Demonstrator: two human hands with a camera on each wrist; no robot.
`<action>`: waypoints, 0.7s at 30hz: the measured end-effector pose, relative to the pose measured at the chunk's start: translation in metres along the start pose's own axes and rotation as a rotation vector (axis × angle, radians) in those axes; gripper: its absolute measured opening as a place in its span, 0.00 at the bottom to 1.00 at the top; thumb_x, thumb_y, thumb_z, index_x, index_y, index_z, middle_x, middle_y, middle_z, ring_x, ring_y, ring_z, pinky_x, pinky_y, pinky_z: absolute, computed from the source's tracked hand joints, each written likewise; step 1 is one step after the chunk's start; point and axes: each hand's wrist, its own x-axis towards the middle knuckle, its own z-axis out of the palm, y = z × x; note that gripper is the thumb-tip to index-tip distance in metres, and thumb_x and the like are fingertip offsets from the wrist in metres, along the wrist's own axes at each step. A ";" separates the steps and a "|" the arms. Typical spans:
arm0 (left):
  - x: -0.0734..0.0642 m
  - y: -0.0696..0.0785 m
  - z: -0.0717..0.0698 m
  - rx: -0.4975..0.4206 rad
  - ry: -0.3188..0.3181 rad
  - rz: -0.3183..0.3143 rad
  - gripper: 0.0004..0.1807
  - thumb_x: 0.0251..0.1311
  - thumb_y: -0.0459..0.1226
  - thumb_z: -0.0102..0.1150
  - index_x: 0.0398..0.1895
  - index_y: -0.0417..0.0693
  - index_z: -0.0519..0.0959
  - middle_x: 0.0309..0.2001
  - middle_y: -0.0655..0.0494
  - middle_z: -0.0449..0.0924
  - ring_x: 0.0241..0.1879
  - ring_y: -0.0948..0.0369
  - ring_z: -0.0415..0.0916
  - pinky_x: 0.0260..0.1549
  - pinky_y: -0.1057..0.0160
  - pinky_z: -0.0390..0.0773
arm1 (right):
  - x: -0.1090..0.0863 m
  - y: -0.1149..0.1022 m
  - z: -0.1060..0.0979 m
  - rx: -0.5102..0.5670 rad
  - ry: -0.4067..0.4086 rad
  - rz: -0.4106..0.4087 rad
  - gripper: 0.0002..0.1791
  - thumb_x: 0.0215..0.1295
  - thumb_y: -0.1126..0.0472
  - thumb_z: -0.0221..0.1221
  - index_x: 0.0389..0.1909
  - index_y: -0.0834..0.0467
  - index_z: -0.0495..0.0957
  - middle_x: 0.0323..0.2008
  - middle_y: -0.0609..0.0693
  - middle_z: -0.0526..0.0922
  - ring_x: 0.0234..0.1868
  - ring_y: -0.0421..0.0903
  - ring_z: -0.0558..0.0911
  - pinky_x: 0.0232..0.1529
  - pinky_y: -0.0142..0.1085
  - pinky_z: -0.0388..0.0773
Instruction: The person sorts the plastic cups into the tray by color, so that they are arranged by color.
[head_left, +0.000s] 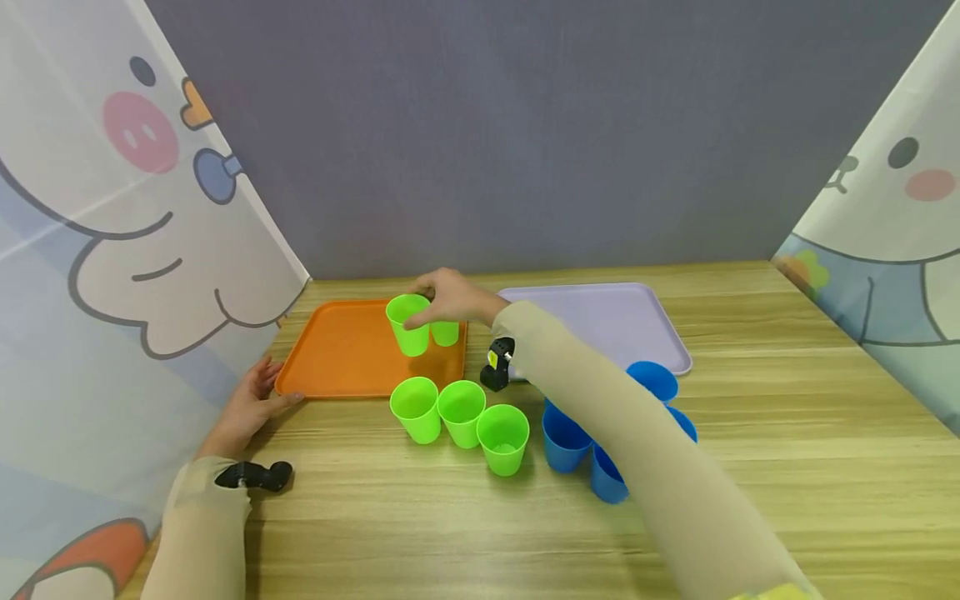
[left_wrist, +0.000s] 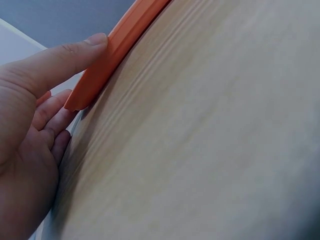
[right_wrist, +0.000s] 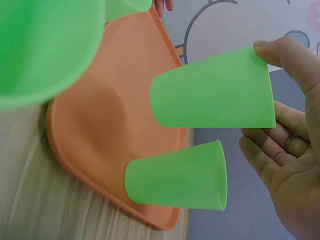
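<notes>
My right hand (head_left: 453, 298) holds a green plastic cup (head_left: 411, 333) by its rim, upright over the orange tray (head_left: 337, 354). In the right wrist view the thumb lies on one side of this cup's (right_wrist: 215, 95) mouth and the fingers on the other. Beside it, a second green cup (right_wrist: 175, 177) stands on the tray, partly hidden by my hand in the head view. My left hand (head_left: 251, 408) grips the tray's front left corner, its thumb against the rim (left_wrist: 112, 57). Three green cups, one of them a cup (head_left: 462, 412) in the middle, stand in front of the tray.
A pale purple tray (head_left: 600, 321) lies at the back right, partly behind my right forearm. Several blue cups (head_left: 564, 437) stand on the wooden table (head_left: 375, 525) under that forearm, which hides part of them. A grey wall (head_left: 525, 142) rises behind the trays.
</notes>
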 end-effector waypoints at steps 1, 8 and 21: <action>0.000 0.000 -0.001 0.003 0.000 0.003 0.54 0.67 0.34 0.62 0.77 0.34 0.30 0.75 0.28 0.43 0.72 0.33 0.45 0.71 0.60 0.53 | 0.002 0.000 0.002 -0.003 0.006 0.000 0.29 0.55 0.55 0.73 0.58 0.59 0.80 0.43 0.46 0.86 0.44 0.46 0.82 0.45 0.31 0.78; 0.000 0.000 -0.002 0.007 0.002 0.030 0.54 0.67 0.35 0.62 0.77 0.33 0.30 0.75 0.27 0.43 0.71 0.33 0.46 0.52 0.86 0.58 | 0.015 0.000 0.010 -0.079 0.042 0.020 0.30 0.57 0.52 0.71 0.60 0.57 0.79 0.50 0.47 0.84 0.45 0.42 0.80 0.46 0.29 0.76; -0.001 -0.001 -0.002 -0.008 -0.006 0.024 0.54 0.67 0.34 0.62 0.77 0.35 0.29 0.75 0.28 0.43 0.72 0.33 0.45 0.56 0.84 0.57 | 0.034 -0.007 0.026 -0.076 0.058 0.068 0.34 0.57 0.52 0.72 0.64 0.59 0.76 0.58 0.49 0.81 0.54 0.42 0.79 0.49 0.27 0.75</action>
